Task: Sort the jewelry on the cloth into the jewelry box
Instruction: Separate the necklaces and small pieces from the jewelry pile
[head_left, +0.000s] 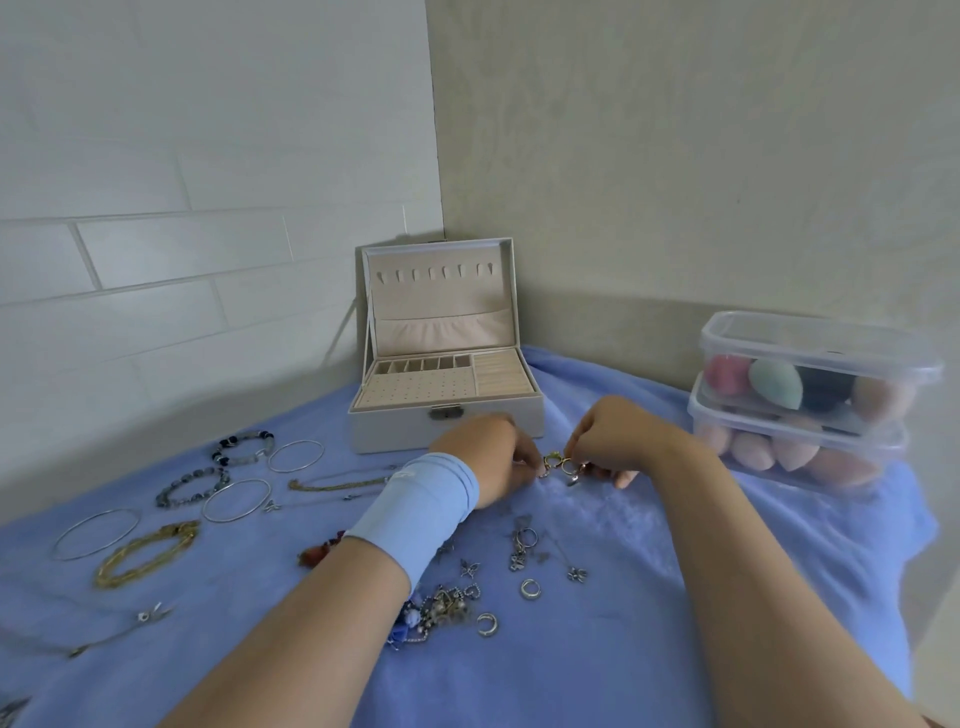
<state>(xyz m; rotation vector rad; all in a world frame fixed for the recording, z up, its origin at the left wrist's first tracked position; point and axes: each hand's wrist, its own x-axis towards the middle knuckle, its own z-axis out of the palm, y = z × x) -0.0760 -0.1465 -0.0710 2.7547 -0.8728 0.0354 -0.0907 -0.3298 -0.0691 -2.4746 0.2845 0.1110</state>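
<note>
On the far left of the blue cloth (649, 597), a thin silver bangle (96, 533) lay flat beside a gold multi-strand bracelet (148, 553) whose long axis ran from lower left to upper right. Behind them were two beaded bracelets (192, 486), two more silver bangles (236, 500), and a gold chain (337, 483) stretched roughly left to right. A white tiled wall (156, 234) stood behind this side.

The jewelry box (447, 421) sat at the back of the cloth, in the corner where the tiled wall met a beige wall (675, 156). Its lid stood upright, its clasp faced the person, and its long side ran left to right.

The left forearm reached in from the bottom edge, a pale blue wristband (415, 506) around it. The left hand (498, 462) was just in front of the box, knuckles up, its curled fingers pinching the left end of a small gold-coloured trinket (558, 462). The trinket was just above the cloth between the two hands, its length running left to right. Loose rings and charms (524, 540) and a tangled heap of jewelry (447, 608) lay on the cloth nearer the person.

The right hand (618, 436), back upward, had its fingers curled down and pinched the trinket's right end.

At the right, two clear lidded containers (810, 343) of coloured sponges were stacked on the cloth.
</note>
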